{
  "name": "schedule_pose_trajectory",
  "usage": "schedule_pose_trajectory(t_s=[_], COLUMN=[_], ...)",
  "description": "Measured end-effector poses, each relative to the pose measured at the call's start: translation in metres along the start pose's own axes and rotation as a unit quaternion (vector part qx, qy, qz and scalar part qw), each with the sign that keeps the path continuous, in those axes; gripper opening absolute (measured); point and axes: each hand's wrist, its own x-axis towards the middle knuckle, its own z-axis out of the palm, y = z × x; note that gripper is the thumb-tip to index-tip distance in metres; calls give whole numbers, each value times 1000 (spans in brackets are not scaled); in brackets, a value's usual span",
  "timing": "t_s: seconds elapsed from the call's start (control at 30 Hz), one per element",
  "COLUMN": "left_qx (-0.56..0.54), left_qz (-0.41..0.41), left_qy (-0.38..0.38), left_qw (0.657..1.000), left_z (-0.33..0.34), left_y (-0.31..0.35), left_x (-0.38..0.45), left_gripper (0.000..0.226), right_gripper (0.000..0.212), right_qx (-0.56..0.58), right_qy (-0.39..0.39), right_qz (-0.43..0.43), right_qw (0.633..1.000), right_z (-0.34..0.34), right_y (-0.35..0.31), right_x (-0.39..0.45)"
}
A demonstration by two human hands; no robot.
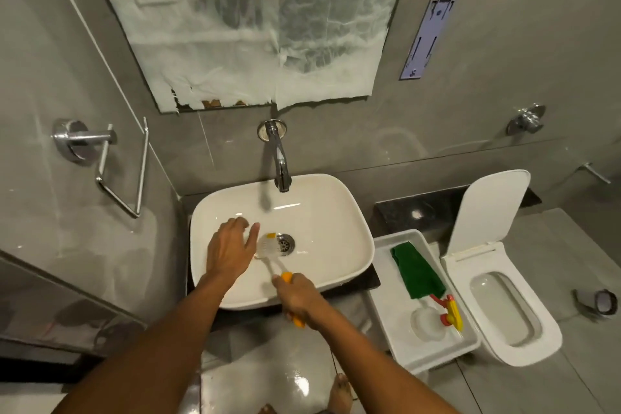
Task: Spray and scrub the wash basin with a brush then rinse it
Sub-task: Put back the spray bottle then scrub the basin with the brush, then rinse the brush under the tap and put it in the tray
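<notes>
The white wash basin [336,232] sits under a chrome wall tap [280,158]. My right hand [300,299] grips the yellow handle of a brush [268,247], whose white bristle head rests on the basin floor just left of the metal drain [286,242]. My left hand [232,245] lies flat inside the basin with fingers spread, touching the basin beside the brush head. A clear spray bottle [437,316] with a yellow and red trigger lies in a white tub to the right.
The white tub [386,329] beside the basin also holds a green cloth [416,270]. A toilet [504,296] with its lid up stands at the right. A chrome towel holder [111,161] is on the left wall. My bare foot [341,393] stands on the wet floor.
</notes>
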Motion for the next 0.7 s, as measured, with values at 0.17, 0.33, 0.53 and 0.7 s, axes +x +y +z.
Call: schedule_pose_trajectory(t_s=[0.17, 0.33, 0.53, 0.7], left_qx=[-42, -30, -11, -34], left_qz=[18, -29, -84, -96], left_qy=[8, 49, 28, 3], left_qw=[999, 998, 996, 995], left_z=[-27, -39, -38, -36], left_y=[73, 120, 132, 132], left_x=[34, 59, 79, 86], left_gripper=[62, 73, 45, 40], right_gripper=[45, 52, 53, 54], right_qx=[-5, -8, -9, -22], right_qy=[60, 73, 75, 77], right_qz=[-17, -29, -33, -43], right_qw=[998, 997, 997, 996], right_z=[-23, -34, -41, -44], right_y=[-3, 0, 5, 8], right_x=[10, 12, 13, 14])
